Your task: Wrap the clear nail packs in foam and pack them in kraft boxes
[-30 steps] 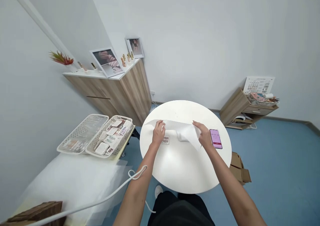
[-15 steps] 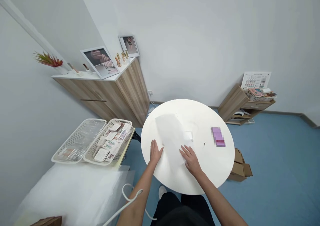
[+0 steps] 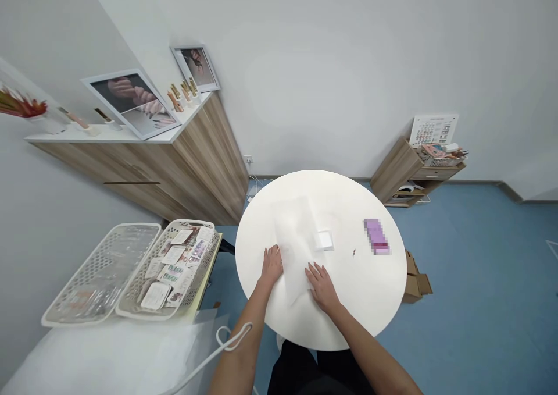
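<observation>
A thin white sheet (image 3: 294, 238) lies flat on the round white table (image 3: 349, 290). My left hand (image 3: 271, 265) rests open on the sheet's near left corner, fingers stretched forward. My right hand (image 3: 321, 281) lies open and flat on the near right edge of the sheet. A small white square pack (image 3: 325, 239) sits just beyond the right side of the sheet. A pink phone (image 3: 376, 235) lies further right on the table, and a tiny dark speck (image 3: 353, 253) lies between it and my right hand.
Two white perforated baskets (image 3: 126, 270) stand on a side surface at the left, one holding several nail-tip cards. A wooden cabinet (image 3: 174, 162) with framed pictures is behind them. A low wooden shelf (image 3: 407, 171) stands at the right wall. Cardboard boxes (image 3: 416, 278) lie on the blue floor.
A second ago both hands held the sheet up over the table's middle. They then laid it flat and now press its near end; the view has shifted left.
</observation>
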`<state>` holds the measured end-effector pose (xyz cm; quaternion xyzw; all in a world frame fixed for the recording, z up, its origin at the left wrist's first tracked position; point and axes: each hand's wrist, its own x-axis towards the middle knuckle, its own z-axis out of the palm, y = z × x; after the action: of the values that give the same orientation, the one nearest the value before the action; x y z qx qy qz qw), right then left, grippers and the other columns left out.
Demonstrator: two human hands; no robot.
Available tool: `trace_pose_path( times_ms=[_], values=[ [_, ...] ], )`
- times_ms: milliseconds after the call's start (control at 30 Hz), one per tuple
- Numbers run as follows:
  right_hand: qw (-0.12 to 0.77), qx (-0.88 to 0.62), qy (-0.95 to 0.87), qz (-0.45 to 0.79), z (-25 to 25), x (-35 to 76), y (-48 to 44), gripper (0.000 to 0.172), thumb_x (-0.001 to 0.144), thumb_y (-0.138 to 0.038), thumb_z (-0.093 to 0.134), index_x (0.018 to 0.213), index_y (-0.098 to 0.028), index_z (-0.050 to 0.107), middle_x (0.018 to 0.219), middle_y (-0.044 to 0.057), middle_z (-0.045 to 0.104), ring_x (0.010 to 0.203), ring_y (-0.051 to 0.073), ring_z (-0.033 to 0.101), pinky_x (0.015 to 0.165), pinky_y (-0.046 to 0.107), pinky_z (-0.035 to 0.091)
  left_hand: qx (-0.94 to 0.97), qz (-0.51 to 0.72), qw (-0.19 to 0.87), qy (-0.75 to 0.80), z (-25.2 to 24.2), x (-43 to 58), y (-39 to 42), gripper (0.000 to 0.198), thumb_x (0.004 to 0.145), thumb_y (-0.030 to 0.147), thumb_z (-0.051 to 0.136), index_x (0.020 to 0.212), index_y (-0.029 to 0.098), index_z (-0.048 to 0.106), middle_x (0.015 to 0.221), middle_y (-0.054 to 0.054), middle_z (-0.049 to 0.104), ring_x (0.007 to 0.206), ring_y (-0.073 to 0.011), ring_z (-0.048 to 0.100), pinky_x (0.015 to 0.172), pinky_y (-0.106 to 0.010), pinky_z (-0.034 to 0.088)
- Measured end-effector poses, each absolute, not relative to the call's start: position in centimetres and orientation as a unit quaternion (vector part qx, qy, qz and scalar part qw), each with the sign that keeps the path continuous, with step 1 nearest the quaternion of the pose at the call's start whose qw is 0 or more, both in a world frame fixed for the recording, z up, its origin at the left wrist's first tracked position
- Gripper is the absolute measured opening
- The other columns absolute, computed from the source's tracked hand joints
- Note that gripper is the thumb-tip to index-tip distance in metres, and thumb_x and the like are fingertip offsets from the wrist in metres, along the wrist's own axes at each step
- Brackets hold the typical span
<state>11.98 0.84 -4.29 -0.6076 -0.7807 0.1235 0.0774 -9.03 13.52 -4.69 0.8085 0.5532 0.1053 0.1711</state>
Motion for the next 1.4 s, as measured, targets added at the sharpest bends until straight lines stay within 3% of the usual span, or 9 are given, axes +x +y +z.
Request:
trace_pose_path(
  times_ms=[67,167,467,600,800,1000,1100,1267,1400],
  values=[
    [0.053,-0.605,-0.783,0.134,-4.9,11.7,1.0,0.063,0.087,-0.018,0.047,0.148,-0.021,0.035,0.157,0.006,0.03,0.146,0.028,0.019,0.118,0.051,0.015,0.791,0.094,0.158,0.583,-4.4,-10.3,13.1,0.053,0.07,0.02,0.065,0.121,0.019,0.051,0.121,-0.013,0.053,0.112,-0.0311,0.053,0.097,-0.047,0.042],
    [0.014,-0.604,-0.782,0.152,-5.7,10.8,1.1,0.064,0.089,-0.023,0.046,0.151,-0.026,0.029,0.16,0.006,0.02,0.147,0.031,0.013,0.116,0.057,0.012,0.765,0.099,0.142,0.621,-4.4,-13.2,11.8,0.053,0.07,0.024,0.066,0.12,0.02,0.048,0.123,-0.012,0.051,0.112,-0.0305,0.052,0.089,-0.042,0.046],
    [-0.033,-0.573,-0.801,0.171,-4.9,9.5,0.8,0.068,0.093,-0.037,0.044,0.154,-0.03,0.012,0.162,0.011,0.007,0.147,0.035,0.009,0.113,0.063,0.009,0.738,0.232,0.141,0.618,-1.5,-16.1,10.0,0.061,0.07,0.028,0.067,0.126,0.019,0.046,0.117,-0.011,0.055,0.112,-0.0303,0.051,0.093,-0.044,0.044],
    [-0.04,-0.551,-0.819,0.154,-5.0,9.2,-0.6,0.069,0.091,-0.036,0.046,0.153,-0.029,0.017,0.161,0.009,0.014,0.147,0.034,0.013,0.113,0.061,0.011,0.789,0.226,0.232,0.521,-0.7,-10.9,9.0,0.066,0.069,0.024,0.067,0.131,0.022,0.044,0.123,-0.01,0.052,0.114,-0.0295,0.049,0.097,-0.044,0.043],
    [0.057,-0.603,-0.781,0.152,-5.6,11.3,-3.7,0.064,0.076,-0.011,0.05,0.14,-0.015,0.045,0.149,0.014,0.04,0.139,0.03,0.029,0.113,0.048,0.025,0.802,0.173,0.273,0.502,-2.4,-6.5,5.8,0.067,0.07,0.019,0.062,0.134,0.022,0.041,0.125,-0.011,0.051,0.118,-0.0295,0.047,0.1,-0.046,0.041],
    [0.13,-0.604,-0.769,0.164,-4.4,14.1,-4.5,0.043,0.068,0.002,0.042,0.102,-0.018,0.06,0.114,0.011,0.059,0.106,0.025,0.052,0.088,0.038,0.045,0.819,0.127,0.285,0.482,-3.5,-5.4,3.8,0.063,0.071,0.017,0.062,0.131,0.026,0.044,0.127,-0.009,0.051,0.121,-0.0286,0.047,0.099,-0.045,0.042],
    [0.121,-0.595,-0.773,0.184,-3.8,14.3,-4.4,0.031,0.074,-0.001,0.043,0.093,-0.018,0.059,0.101,0.008,0.06,0.093,0.022,0.054,0.077,0.033,0.046,0.818,0.126,0.277,0.487,-3.4,-5.3,3.0,0.057,0.076,0.024,0.065,0.129,0.026,0.045,0.13,-0.008,0.051,0.122,-0.028,0.047,0.1,-0.045,0.042],
    [0.128,-0.609,-0.749,0.229,-2.3,13.9,-3.4,0.013,0.089,-0.016,0.047,0.086,-0.021,0.058,0.096,0.004,0.06,0.089,0.018,0.057,0.072,0.028,0.045,0.788,0.149,0.294,0.52,-2.6,-6.1,1.7,0.036,0.088,0.047,0.056,0.116,0.024,0.056,0.14,-0.01,0.048,0.133,-0.0284,0.04,0.109,-0.048,0.034],
    [0.119,-0.628,-0.721,0.268,-1.4,14.1,-0.7,0.015,0.095,-0.029,0.046,0.087,-0.022,0.057,0.095,0.001,0.058,0.08,0.014,0.058,0.063,0.024,0.041,0.775,0.081,0.315,0.541,-2.5,-7.1,0.6,0.045,0.076,0.054,0.07,0.108,0.025,0.057,0.148,-0.01,0.041,0.136,-0.034,0.036,0.108,-0.057,0.031]
  ],
)
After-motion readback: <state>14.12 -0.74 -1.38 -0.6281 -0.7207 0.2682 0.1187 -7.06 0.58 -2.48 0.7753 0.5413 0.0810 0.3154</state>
